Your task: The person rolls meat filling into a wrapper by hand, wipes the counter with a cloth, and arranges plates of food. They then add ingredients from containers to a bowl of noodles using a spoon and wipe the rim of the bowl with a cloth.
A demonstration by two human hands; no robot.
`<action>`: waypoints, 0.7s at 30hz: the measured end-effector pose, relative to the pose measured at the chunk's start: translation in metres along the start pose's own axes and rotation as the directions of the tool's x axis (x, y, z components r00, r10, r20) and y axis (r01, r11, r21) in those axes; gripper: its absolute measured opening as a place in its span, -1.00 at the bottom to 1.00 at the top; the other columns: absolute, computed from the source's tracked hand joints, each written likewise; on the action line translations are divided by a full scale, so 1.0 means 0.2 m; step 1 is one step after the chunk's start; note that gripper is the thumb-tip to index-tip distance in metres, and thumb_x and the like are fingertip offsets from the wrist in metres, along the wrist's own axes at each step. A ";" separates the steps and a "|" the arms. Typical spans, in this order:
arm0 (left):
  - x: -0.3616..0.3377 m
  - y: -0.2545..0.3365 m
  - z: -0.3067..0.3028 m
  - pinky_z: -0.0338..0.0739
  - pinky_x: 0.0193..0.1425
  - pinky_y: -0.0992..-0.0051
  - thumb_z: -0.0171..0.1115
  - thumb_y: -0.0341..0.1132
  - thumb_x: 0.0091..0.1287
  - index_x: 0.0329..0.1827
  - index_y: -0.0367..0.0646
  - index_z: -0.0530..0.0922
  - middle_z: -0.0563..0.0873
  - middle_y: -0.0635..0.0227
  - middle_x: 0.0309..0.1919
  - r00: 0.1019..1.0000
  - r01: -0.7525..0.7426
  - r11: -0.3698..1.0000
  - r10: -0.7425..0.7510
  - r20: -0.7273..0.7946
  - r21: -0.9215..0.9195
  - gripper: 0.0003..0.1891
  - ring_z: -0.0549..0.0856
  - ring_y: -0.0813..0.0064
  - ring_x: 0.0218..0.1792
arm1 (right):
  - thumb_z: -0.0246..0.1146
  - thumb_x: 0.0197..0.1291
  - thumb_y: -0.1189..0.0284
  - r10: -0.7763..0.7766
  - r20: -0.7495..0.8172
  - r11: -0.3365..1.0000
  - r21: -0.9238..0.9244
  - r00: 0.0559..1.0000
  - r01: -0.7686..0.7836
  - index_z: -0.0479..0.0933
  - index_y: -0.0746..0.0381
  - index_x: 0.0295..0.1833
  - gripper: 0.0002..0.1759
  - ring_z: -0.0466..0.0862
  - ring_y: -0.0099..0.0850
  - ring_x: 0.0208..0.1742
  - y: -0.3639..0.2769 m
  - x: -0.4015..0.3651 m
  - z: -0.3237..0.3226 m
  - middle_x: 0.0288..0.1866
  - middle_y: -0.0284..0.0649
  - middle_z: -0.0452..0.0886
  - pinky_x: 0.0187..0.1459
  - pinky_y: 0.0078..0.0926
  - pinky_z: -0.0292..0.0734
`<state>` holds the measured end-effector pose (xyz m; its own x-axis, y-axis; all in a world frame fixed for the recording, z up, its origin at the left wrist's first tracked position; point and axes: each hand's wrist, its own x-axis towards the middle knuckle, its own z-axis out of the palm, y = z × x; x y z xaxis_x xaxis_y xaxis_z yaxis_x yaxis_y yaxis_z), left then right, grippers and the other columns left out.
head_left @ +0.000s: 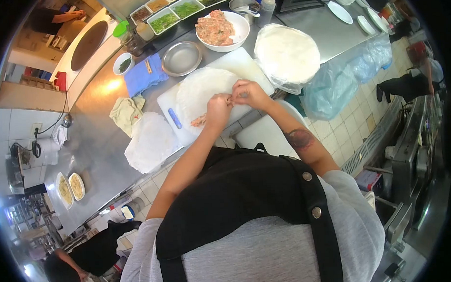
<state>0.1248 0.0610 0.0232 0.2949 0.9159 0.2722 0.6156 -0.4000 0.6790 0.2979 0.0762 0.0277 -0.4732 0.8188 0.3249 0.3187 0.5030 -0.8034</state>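
Observation:
A thin, round white dough sheet (201, 87) lies on a white cutting board (255, 73). Along its near edge is a small strip of pinkish raw meat filling (198, 121). My left hand (218, 110) is closed above the sheet, its fingertips pinching a bit of filling. Just to its right, my right hand (250, 94) is also closed, its fingers meeting the left ones at that same bit. A blue handle (174, 118) rests on the board, left of the filling. Behind the board stands a white bowl (242, 28) of the minced filling (215, 28).
A stack of round sheets (287, 53) sits at the right, with another white sheet (151, 142) at the left. Around the board are a metal dish (182, 58), blue cloth (144, 75), beige cloth (126, 114) and trays of chopped greens (186, 9). Other people stand farther off.

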 end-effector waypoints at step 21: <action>0.03 -0.01 0.02 0.55 -0.27 0.35 0.40 -0.46 -0.02 -0.31 -0.27 0.66 0.68 0.06 -0.40 0.995 -0.056 0.997 0.060 0.077 -0.055 -0.81 0.69 0.17 -0.35 | 0.44 -0.15 0.46 0.083 -0.085 0.988 -0.126 0.993 -0.094 0.60 0.22 -0.23 -0.71 0.62 -0.26 -0.25 0.05 -0.07 -0.02 -0.34 -0.19 0.63 -0.17 -0.39 0.49</action>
<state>0.1291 0.0671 0.0206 0.3868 0.8849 0.2594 0.5571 -0.4484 0.6990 0.3111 0.0711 0.0166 -0.3736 0.8784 0.2980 0.4625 0.4548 -0.7611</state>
